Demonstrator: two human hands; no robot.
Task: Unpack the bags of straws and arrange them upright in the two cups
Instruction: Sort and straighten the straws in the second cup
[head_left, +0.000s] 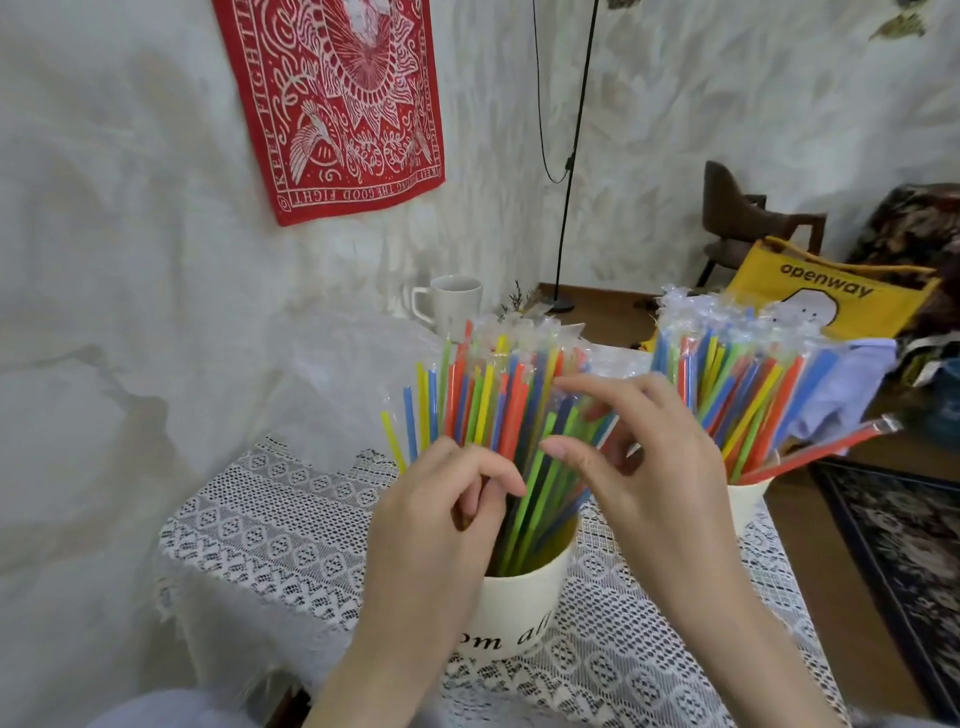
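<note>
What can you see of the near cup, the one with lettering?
The near cup is cream, smooth and round, with dark script partly hidden by the left hand. It stands upright on the lace tablecloth, packed with wrapped coloured straws fanning outward. Both hands work among the straws; the right hand is above its rim.

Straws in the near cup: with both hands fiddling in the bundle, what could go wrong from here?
1. The left hand and right hand could splay the straws and tip the near cup.
2. In the far cup, one red straw leans far out and might fall.
</note>
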